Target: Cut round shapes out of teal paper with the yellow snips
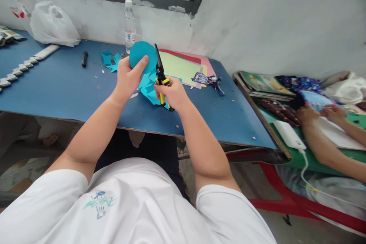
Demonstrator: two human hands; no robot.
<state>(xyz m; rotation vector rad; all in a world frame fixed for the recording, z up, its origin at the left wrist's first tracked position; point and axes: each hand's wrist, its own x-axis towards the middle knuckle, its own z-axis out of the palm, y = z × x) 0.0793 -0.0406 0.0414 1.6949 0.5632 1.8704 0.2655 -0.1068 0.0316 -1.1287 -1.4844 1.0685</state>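
Note:
A round disc of blue paper is pinched in my left hand, thumb on its face. My right hand is closed round the yellow and black handles of a pair of scissors. Their dark blades point up and sit right beside the disc's right edge; I cannot tell whether they touch it. Beneath both hands lie blue paper offcuts on the blue table. More jagged blue scraps lie to the left of my left hand.
Behind my hands stands a water bottle. Coloured paper sheets and a patterned pouch lie to the right. A black marker, a plastic bag and a folded white strip are leftward. A co-worker's hands are at a green table.

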